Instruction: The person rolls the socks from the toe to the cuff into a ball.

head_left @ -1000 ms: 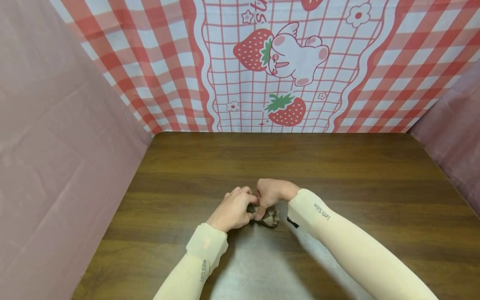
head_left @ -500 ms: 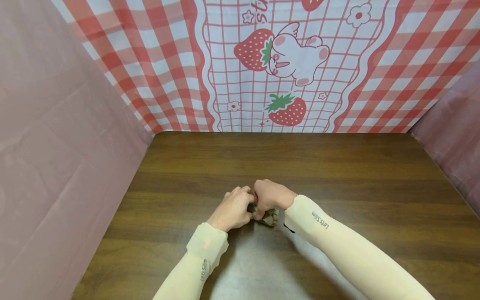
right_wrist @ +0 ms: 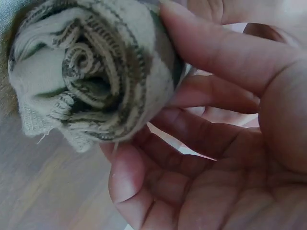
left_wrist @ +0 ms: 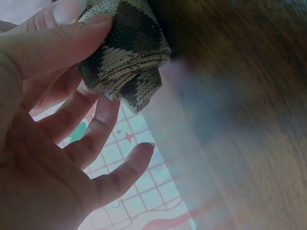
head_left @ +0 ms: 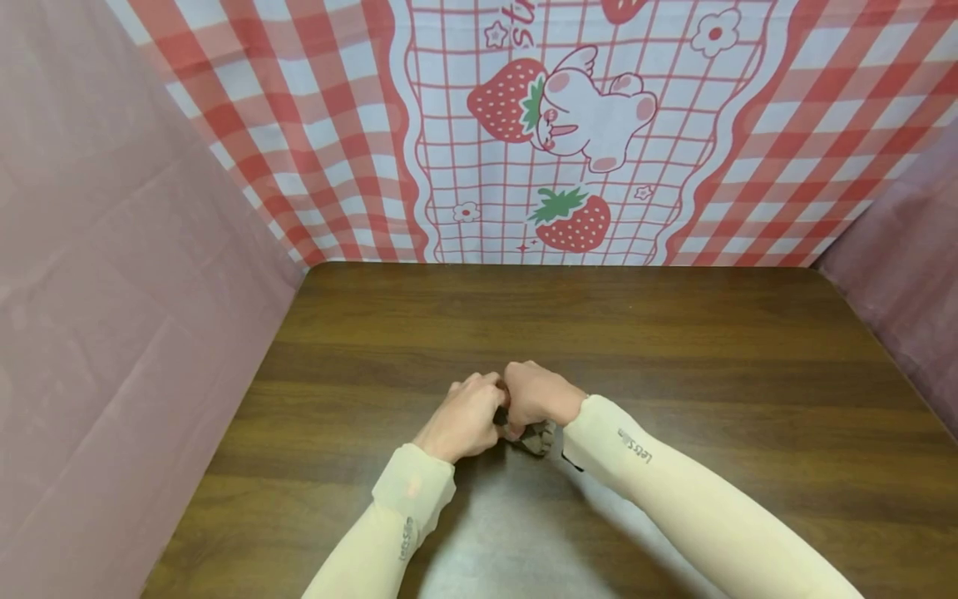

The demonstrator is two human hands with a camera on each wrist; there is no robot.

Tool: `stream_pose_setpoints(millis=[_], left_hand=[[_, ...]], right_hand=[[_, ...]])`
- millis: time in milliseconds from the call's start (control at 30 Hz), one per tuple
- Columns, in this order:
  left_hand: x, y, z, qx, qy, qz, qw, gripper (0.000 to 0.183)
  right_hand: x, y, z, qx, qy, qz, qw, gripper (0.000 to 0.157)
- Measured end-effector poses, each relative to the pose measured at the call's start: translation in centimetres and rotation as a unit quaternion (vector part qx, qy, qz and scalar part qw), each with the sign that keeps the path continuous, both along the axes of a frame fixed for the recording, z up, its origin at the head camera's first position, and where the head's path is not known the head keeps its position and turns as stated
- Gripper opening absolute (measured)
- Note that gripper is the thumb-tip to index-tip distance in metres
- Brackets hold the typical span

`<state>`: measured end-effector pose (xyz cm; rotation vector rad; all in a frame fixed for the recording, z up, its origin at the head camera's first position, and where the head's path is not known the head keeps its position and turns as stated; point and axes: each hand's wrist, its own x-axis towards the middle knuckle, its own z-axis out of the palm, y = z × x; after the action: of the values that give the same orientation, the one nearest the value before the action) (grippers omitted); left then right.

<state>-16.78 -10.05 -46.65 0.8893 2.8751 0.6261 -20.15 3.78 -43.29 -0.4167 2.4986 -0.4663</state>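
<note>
A rolled-up sock in a beige and dark check lies between my hands, low over the table, mostly covered by them in the head view. My left hand pinches one end, its thumb on the knit and the little finger spread away in the left wrist view, where folded edges of the sock show. On the other side my right hand holds the roll between thumb and fingers. The right wrist view looks onto the spiral end of the sock, with layered ribbed edges and a loose thread.
The brown wooden table has a pale glare patch at its near side. A red-and-white strawberry-print cloth hangs at the back. Pink cloth walls the left, and similar cloth the right.
My right hand has shifted slightly left and nearer, turning over the sock and closing up to the left hand. The left hand stays almost still.
</note>
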Motion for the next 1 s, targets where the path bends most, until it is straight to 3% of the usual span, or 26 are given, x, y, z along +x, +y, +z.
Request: stream_pose_setpoints(millis=[167, 300, 433, 500, 633, 733, 833, 1000], left_hand=[[0.1, 0.0, 0.0, -0.011, 0.014, -0.008, 0.9998, 0.022], [0.3, 0.1, 0.1, -0.023, 0.027, -0.012, 0.9993, 0.025], [0.4, 0.1, 0.3, -0.016, 0.042, -0.011, 0.9989, 0.032], [0.5, 0.1, 0.5, -0.003, 0.056, -0.013, 0.9983, 0.035], [0.4, 0.1, 0.7, 0.045, 0.106, -0.014, 0.9933, 0.039], [0.3, 0.1, 0.7, 0.104, 0.142, 0.007, 0.9844, 0.044], [0.2, -0.1, 0.7, 0.184, 0.147, 0.044, 0.9707, 0.059], [0.0, -0.3, 0.7, 0.339, 0.072, 0.089, 0.934, 0.076]], right_hand=[[-0.1, 0.3, -0.2, -0.004, -0.024, -0.023, 0.999, 0.027], [-0.1, 1.0, -0.5, -0.023, -0.035, -0.038, 0.998, 0.04], [-0.1, 2.0, -0.5, -0.077, -0.031, -0.046, 0.995, 0.048], [-0.1, 2.7, -0.3, -0.116, -0.029, -0.047, 0.992, 0.042], [-0.4, 4.2, 0.1, -0.184, -0.025, -0.059, 0.981, 0.015], [-0.6, 5.2, 0.3, -0.22, -0.008, -0.083, 0.972, 0.028], [-0.5, 6.0, 0.8, -0.248, 0.018, -0.111, 0.962, 0.046], [0.3, 6.9, 1.3, -0.313, 0.034, -0.142, 0.938, 0.055]])
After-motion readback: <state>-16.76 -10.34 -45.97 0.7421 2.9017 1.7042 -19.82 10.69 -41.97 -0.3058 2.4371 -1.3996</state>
